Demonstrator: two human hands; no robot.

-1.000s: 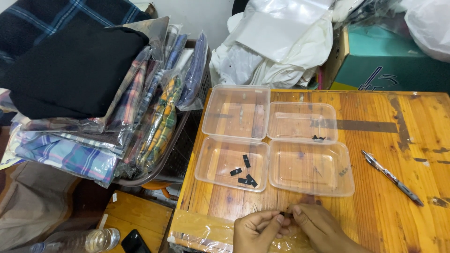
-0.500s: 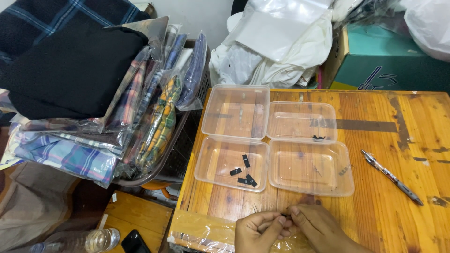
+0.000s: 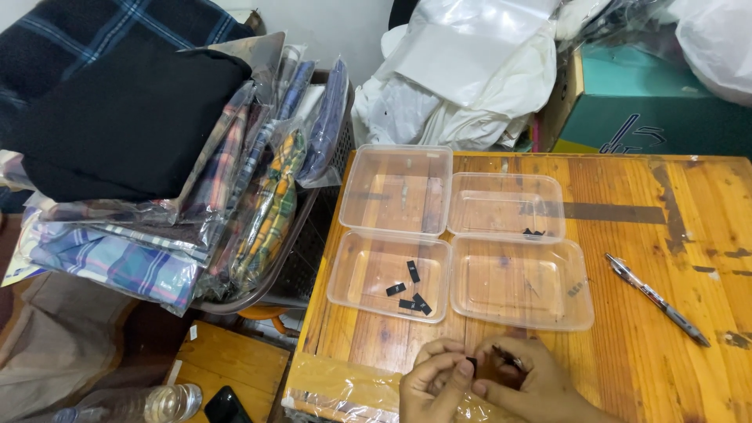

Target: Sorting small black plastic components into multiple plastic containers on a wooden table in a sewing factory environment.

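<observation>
I see my left hand and right hand meeting at the near edge of the table, fingertips pinched together on a small black piece (too tiny for me to tell its shape). It sits upright between my left thumb and the right fingertips, mostly hidden. Just beyond my hands lies the near-left clear container, open, flat on the wood, holding four similar black pieces scattered loosely on its floor, some touching, one apart toward the left.
</observation>
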